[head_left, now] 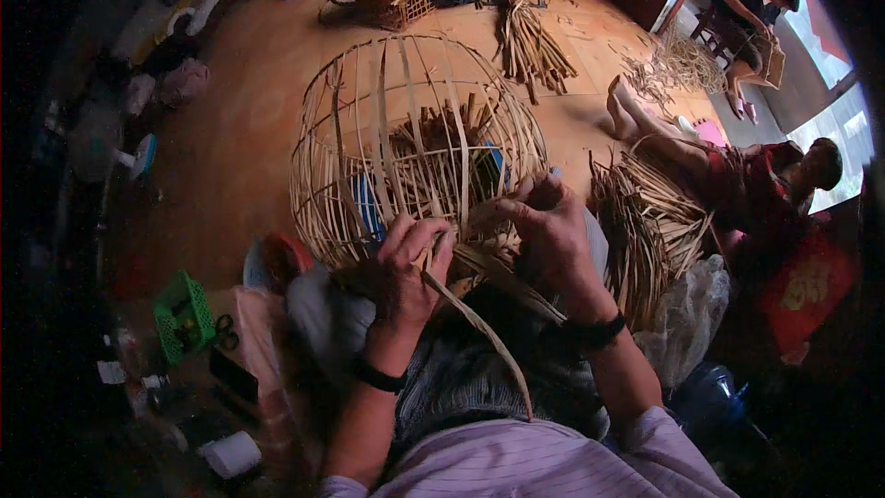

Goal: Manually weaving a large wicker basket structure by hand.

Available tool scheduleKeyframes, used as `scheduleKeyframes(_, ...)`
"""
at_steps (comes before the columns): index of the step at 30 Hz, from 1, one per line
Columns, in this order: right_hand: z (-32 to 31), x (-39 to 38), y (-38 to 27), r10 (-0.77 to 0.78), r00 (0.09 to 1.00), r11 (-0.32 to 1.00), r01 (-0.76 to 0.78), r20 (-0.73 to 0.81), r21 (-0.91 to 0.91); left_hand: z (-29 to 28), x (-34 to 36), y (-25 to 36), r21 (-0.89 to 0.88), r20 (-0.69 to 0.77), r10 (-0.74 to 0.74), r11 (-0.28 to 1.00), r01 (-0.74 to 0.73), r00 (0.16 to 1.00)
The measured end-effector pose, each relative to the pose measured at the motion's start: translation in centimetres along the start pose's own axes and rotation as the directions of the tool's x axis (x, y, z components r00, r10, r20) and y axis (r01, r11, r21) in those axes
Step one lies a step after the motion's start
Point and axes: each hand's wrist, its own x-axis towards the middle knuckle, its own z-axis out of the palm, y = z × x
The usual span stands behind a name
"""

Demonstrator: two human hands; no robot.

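The left hand (410, 254) pinches 1 flat, twisting strip (490, 332), its tail curving over the lap. The right hand (558, 226) has its fingers bent close together at the basket; whether they grip a strip, I can't tell. The round, open-ribbed basket (382, 120) bulges toward the near edge of the smooth tan floor (240, 83). By the floor's far edge lie 1 fanned bundle (533, 46) and 1 lattice crate (403, 12).

The left hand (412, 258) pinches a strip (489, 337) at the near side of the basket (381, 120), the right hand (551, 221) curled nearby.
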Motion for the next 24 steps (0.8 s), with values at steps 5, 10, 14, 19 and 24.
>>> scheduleKeyframes(5,-4.4,-1.1,3.7,0.154,0.988,0.983,-0.152,-0.007,0.099,0.2,0.5,-0.6,-0.229,0.017,-0.096,0.969,0.098,0.995)
scheduleKeyframes(10,-3.7,-5.7,6.0,0.2,0.978,0.977,-0.195,-0.049,0.09,-0.5,-0.5,-3.8,-0.634,0.107,-0.442,0.66,0.403,0.891)
scheduleKeyframes(14,-2.9,-5.5,4.4,-0.036,0.998,0.973,0.047,0.053,-0.224,-5.0,-1.6,-6.4,-0.677,0.123,-0.322,0.665,0.316,0.939)
scheduleKeyframes(19,-0.4,-2.7,1.8,-0.292,0.876,0.458,0.481,0.385,-0.748,-10.7,-4.4,-9.7,-0.476,-0.062,-0.461,0.793,0.38,0.885)
scheduleKeyframes(24,-0.8,-1.6,4.1,-0.124,0.908,0.458,0.41,0.4,-0.789,-12.7,-7.6,-11.1,-0.321,-0.166,-0.524,0.83,0.456,0.835)
